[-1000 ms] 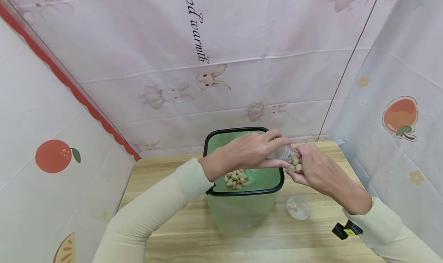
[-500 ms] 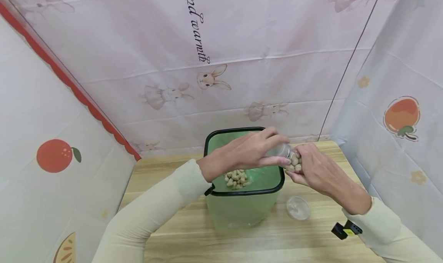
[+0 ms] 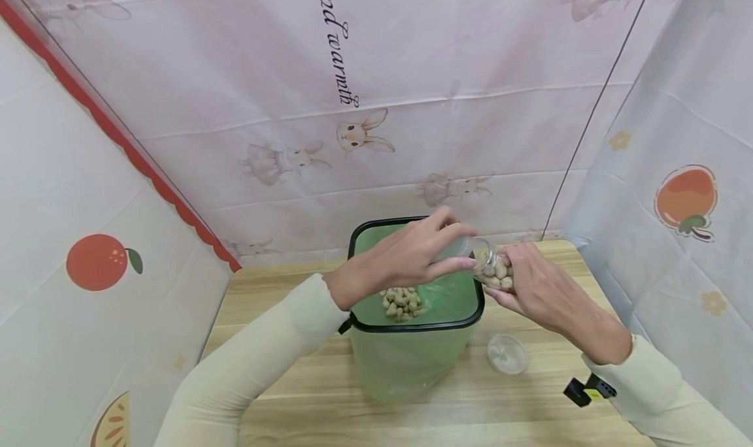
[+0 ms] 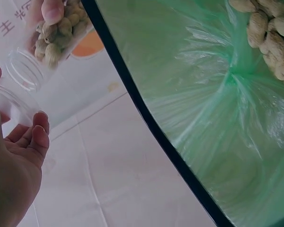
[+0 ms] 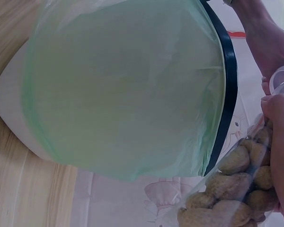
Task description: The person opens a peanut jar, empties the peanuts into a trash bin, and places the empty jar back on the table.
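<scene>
1. A clear jar of peanuts lies tipped in midair at the right edge of a green-lined bin, its mouth turned toward the person's left side.
2. The right hand grips the jar by its body, fingers and thumb curled round the wall.
3. The jar looks light and stiff, probably smooth enough to slip, with unshelled nuts likely to roll as it tilts; a firm hold around the middle, clear of the mouth, seems surest.
4. Across from it, the left hand holds a second clear container between thumb and fingers; the rims sit close, though whether they touch cannot be told.
5. Inside the bin, loose peanuts rest on thin, crinkled plastic.
6. A clear round lid lies on the wooden table, before a rabbit-print curtain.
</scene>
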{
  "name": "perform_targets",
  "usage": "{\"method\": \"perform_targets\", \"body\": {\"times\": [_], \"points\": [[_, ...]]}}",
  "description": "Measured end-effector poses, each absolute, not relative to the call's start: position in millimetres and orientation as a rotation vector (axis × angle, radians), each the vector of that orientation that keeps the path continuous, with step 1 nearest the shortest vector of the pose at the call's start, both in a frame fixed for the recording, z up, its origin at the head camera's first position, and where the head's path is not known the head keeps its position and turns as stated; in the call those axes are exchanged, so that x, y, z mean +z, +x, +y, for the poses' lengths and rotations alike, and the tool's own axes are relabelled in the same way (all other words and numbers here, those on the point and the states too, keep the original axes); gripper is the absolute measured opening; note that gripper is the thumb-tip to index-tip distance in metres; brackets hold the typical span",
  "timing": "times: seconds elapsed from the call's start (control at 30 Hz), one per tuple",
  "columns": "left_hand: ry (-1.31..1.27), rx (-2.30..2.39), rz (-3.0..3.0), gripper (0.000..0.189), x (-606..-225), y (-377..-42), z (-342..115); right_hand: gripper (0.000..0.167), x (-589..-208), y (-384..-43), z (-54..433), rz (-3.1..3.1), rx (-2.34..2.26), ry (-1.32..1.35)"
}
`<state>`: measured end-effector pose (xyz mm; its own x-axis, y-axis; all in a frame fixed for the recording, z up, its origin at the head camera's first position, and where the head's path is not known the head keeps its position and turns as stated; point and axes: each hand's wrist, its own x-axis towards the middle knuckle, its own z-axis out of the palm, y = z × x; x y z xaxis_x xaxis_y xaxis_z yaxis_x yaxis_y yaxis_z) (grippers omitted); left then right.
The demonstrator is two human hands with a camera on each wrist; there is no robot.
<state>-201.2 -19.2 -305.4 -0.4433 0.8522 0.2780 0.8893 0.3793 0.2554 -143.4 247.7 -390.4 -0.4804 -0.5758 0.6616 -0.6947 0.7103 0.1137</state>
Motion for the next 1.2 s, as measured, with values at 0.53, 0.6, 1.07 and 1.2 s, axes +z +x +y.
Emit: {"method": "perform_targets", "body": {"times": [0.53, 0.6, 1.07, 1.2], "points": [[-1.416, -0.544, -2.52, 0.042, -320.1, -204.7, -68.3, 0.062, -390.5, -151.5, 247.9, -2.211, 0.183, 0.982], [-1.392, -0.549, -2.514, 0.04, -322.5, -204.7, -75.4, 0.061, -389.9, -152.1, 248.2, -2.208, 0.182, 0.984], [-1.246, -0.61, -2.533, 0.035, -338.5, -202.3, -117.2, 0.061, -389.7, -153.2, 246.7, -2.277, 0.199, 0.964], [-1.214, -0.615, -2.542, 0.034, -342.9, -200.7, -127.5, 0.061, -389.7, -153.1, 246.1, -2.279, 0.2, 0.967]]}}
